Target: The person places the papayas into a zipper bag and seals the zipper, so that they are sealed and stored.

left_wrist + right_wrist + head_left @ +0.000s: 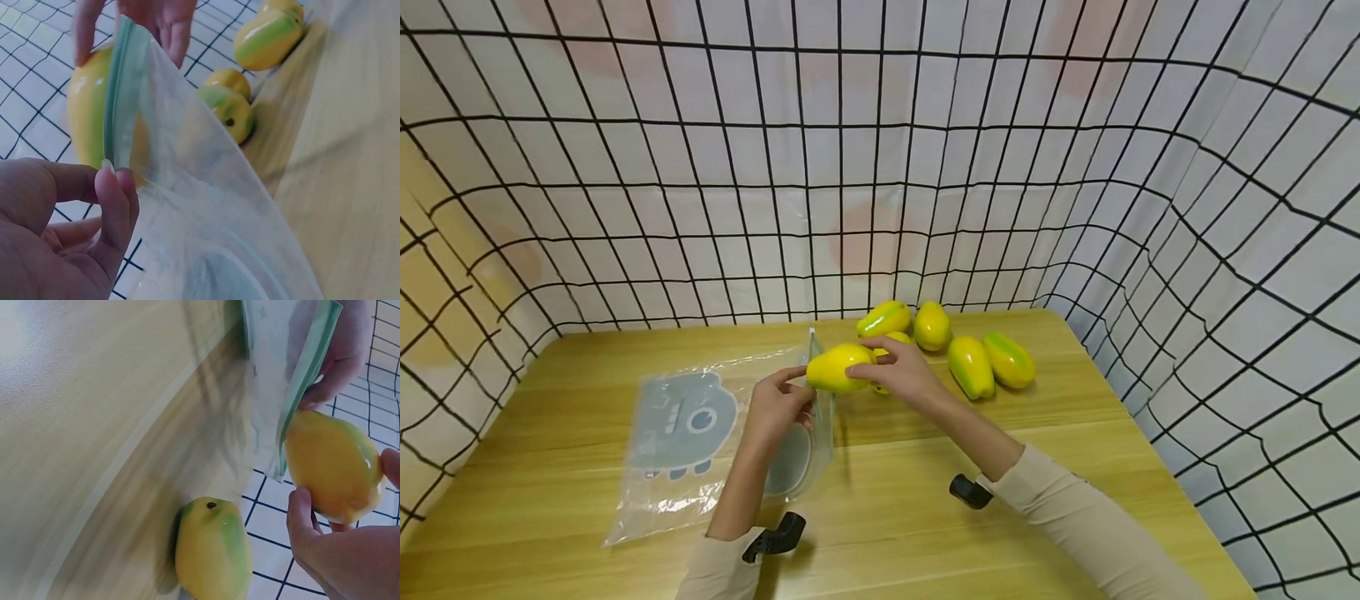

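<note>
In the head view my right hand (904, 372) grips a glossy yellow-green mango (838, 367) between thumb and fingers, above the table. My left hand (777, 408) pinches the rim of a clear zip bag (790, 471), printed with a blue-grey cartoon figure. The bag's green zip strip (115, 94) rises past my left fingertips in the left wrist view, with the mango right beside it. From the right wrist, the mango's narrow end (303, 425) meets the bag's mouth; how far it reaches inside I cannot tell.
Several more mangoes lie right of my hands: one (883, 319) at the back, another (932, 326) next to it, and a pair (972, 367) farther right. One is partly hidden behind my right hand. Black netting (880, 150) over white sheeting surrounds the wooden table (910, 533).
</note>
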`<move>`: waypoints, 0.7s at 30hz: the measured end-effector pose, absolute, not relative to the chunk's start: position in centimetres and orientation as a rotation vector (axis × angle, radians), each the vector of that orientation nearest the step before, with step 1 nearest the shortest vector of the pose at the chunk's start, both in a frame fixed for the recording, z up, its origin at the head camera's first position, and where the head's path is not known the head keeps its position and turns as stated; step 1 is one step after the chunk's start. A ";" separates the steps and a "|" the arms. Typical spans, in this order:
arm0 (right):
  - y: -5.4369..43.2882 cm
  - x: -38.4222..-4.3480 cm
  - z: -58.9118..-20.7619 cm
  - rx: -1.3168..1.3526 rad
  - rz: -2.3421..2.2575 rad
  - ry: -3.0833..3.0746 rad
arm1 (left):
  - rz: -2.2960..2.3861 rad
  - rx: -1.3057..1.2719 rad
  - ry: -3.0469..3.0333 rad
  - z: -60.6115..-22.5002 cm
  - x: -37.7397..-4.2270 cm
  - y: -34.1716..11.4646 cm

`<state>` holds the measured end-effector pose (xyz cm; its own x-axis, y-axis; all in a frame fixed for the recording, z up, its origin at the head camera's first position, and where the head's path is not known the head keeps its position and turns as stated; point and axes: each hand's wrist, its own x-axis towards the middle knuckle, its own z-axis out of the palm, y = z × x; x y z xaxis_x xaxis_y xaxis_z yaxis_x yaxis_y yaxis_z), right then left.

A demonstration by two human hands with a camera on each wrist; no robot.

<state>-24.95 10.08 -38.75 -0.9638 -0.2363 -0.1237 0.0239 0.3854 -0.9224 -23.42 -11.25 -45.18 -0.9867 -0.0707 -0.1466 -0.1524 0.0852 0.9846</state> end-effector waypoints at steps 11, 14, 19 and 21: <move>10.4 -24.9 -39.4 -0.161 -1.579 2.430 | 2.108 -0.230 2.191 -44.4 -23.0 -11.6; 10.4 -24.9 -39.5 -0.153 -1.561 2.424 | 2.113 -0.213 2.197 -44.4 -23.1 -11.6; 10.5 -25.2 -40.0 -0.139 -1.545 2.418 | 2.112 -0.207 2.203 -44.3 -23.0 -11.5; 10.5 -25.3 -40.2 -0.136 -1.549 2.411 | 2.109 -0.202 2.206 -44.2 -22.9 -11.5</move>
<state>-25.28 10.50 -40.22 -0.9587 -0.2237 -0.1758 0.0669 0.4233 -0.9035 -22.91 -11.54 -44.23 -0.9878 -0.0379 -0.1508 -0.1523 0.0420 0.9874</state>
